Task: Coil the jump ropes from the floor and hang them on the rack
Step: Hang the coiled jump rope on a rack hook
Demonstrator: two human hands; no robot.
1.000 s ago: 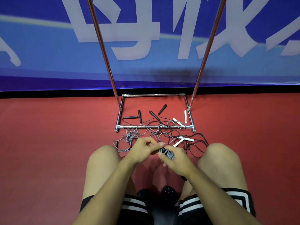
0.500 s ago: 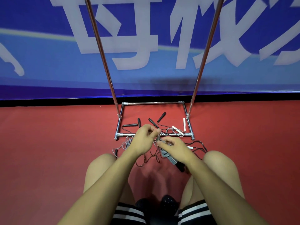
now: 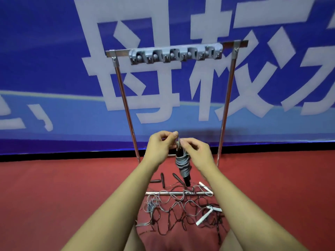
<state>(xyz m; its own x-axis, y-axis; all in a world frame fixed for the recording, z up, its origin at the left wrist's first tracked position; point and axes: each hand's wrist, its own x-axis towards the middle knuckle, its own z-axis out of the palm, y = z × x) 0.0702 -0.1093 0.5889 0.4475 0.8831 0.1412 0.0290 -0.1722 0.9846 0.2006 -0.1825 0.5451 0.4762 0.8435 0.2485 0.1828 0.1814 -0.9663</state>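
Observation:
A coiled jump rope (image 3: 183,164), grey cord wound round black handles, hangs upright between my hands. My left hand (image 3: 160,147) and my right hand (image 3: 196,151) both pinch its top loop at chest height in front of the rack. The rack's grey hook bar (image 3: 175,53) sits high between two metal poles. On the red floor below lies a tangle of loose ropes (image 3: 181,212), with black handles (image 3: 162,179) and white handles (image 3: 208,212).
The rack's metal base frame (image 3: 178,193) lies on the floor under the coil. Its left pole (image 3: 126,105) and right pole (image 3: 226,102) rise in front of a blue banner wall. My bare knees frame the bottom edge.
Both hands have lifted the coiled rope off the floor to mid-height before the rack. The view has tilted up, and the hook bar has come into sight.

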